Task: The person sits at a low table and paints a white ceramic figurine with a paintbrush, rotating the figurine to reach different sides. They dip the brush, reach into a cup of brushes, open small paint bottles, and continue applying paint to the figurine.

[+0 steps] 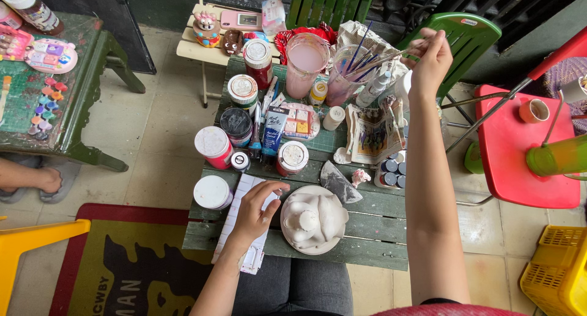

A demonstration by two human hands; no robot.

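My left hand [258,207] rests on a white palette tray [244,221] at the near left of the green wooden table [367,227], right beside a white unpainted plaster figure [313,219]. My right hand [431,58] is stretched out to the far side, fingers pinched on the thin handle of a paintbrush [391,55] whose other end sits in a clear cup of brushes [348,71]. A pink cup of cloudy water [306,62] stands next to that cup.
Several paint jars with white lids [214,146] and paint tubes [273,129] crowd the table's left half. A box of small paint pots [392,169] lies right. A red chair [520,145], green chair [465,35], yellow basket [556,273] and a second green table [67,90] surround it.
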